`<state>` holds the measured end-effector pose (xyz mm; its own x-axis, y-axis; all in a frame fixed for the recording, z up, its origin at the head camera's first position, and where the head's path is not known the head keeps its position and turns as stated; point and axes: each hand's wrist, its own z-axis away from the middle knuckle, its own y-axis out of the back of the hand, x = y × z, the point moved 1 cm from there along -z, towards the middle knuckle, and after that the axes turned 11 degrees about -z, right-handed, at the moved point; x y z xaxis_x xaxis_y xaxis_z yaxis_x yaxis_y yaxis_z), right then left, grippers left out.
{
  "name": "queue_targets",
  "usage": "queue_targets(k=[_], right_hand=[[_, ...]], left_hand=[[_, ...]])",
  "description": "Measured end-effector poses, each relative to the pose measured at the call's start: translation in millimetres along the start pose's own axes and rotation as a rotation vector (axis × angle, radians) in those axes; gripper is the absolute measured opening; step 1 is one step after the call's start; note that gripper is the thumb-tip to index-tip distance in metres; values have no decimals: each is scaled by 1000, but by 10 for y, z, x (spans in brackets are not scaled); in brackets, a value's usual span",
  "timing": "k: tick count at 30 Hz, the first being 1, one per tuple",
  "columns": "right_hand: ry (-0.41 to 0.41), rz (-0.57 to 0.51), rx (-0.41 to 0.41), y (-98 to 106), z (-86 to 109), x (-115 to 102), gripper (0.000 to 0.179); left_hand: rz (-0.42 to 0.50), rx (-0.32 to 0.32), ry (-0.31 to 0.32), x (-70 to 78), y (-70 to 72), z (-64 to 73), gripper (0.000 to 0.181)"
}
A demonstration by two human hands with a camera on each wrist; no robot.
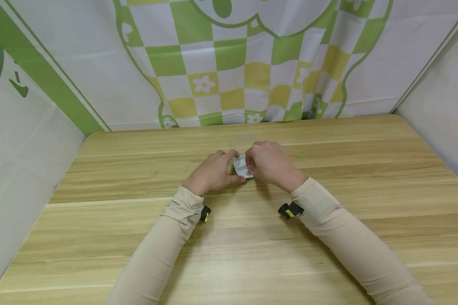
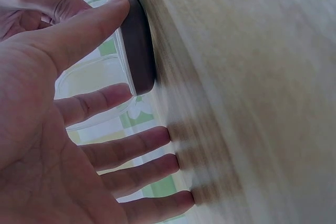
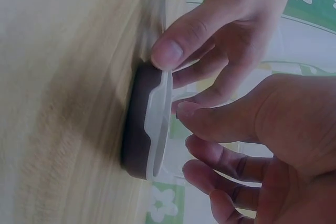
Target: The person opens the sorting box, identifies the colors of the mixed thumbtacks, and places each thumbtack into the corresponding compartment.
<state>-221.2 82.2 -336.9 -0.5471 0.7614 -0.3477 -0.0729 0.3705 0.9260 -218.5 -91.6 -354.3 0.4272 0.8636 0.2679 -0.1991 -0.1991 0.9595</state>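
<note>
A small pill box stands on the table, with white compartments, a dark base and its clear lid raised at the back. My left hand pinches the box between thumb and index finger at its left side; the other fingers are spread, their tips at the tabletop. Over the box's right part is my right hand, its fingers bent and the fingertips down at the compartments. Whether those fingertips hold something small is unclear. A small brownish round piece lies in a front compartment.
Several tiny green pieces lie on the wooden table to the right of the hands. Behind the table's back edge hangs a green, yellow and white checked cloth. Pale walls close in both sides.
</note>
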Motion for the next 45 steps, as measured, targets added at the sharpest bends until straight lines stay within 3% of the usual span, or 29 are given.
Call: queue_targets(k=[18, 45], right_hand=[[47, -16, 47, -36, 1, -16, 11], [11, -22, 33, -68, -20, -13, 8]], left_hand=[[-4, -1, -7, -6, 13, -5, 68], [-15, 4, -16, -2, 7, 14, 67]])
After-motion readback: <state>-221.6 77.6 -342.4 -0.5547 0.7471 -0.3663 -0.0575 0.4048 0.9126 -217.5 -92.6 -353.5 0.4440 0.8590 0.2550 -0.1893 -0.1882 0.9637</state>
